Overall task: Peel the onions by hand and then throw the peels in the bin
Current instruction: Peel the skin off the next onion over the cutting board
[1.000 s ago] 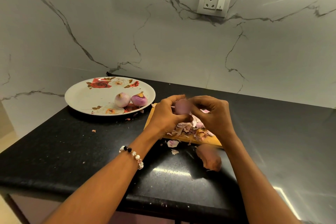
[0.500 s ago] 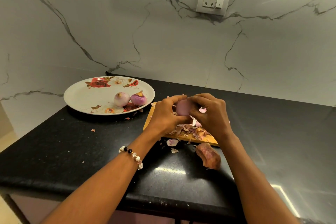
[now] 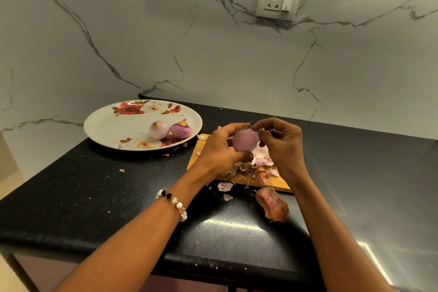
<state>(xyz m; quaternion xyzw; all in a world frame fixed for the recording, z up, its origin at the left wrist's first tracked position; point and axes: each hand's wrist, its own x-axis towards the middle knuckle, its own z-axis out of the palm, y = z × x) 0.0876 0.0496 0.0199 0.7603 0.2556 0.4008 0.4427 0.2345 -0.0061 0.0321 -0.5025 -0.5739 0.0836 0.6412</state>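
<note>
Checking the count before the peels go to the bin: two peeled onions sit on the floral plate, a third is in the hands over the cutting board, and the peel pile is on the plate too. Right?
Not quite. The head view shows the peel pile on the cutting board, not the floral plate. The two peeled onions and the third are as you say.

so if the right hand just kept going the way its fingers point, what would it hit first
The right hand points its fingers left, at the onion held in the left hand. It already looks to be pinching a peel at that onion, so the onion comes first, then the left hand's fingers behind it. Depth is hard to judge.
</note>
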